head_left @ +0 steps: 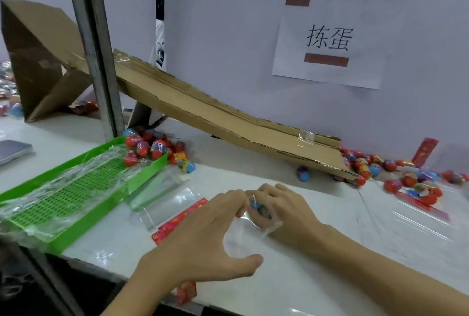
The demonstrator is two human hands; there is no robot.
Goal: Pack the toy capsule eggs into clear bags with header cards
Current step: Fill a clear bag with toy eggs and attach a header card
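My right hand (281,211) is curled round a blue capsule egg (254,204) at the mouth of a clear bag (256,232) lying on the white table. My left hand (203,242) lies over the bag's left side. Its fingertips touch the bag mouth beside the egg and its thumb is spread wide. A red header card (179,219) runs partly under my left hand. Loose capsule eggs are heaped by the green tray (152,149), and another heap of eggs (403,176) lies at the foot of the cardboard ramp.
A green slotted tray (76,196) wrapped in film sits at the left, with spare clear bags (157,194) beside it. A cardboard ramp (228,122) slopes down to the right along the white partition. A metal post (94,49) stands at the left. More bags and red cards (421,210) lie at the right.
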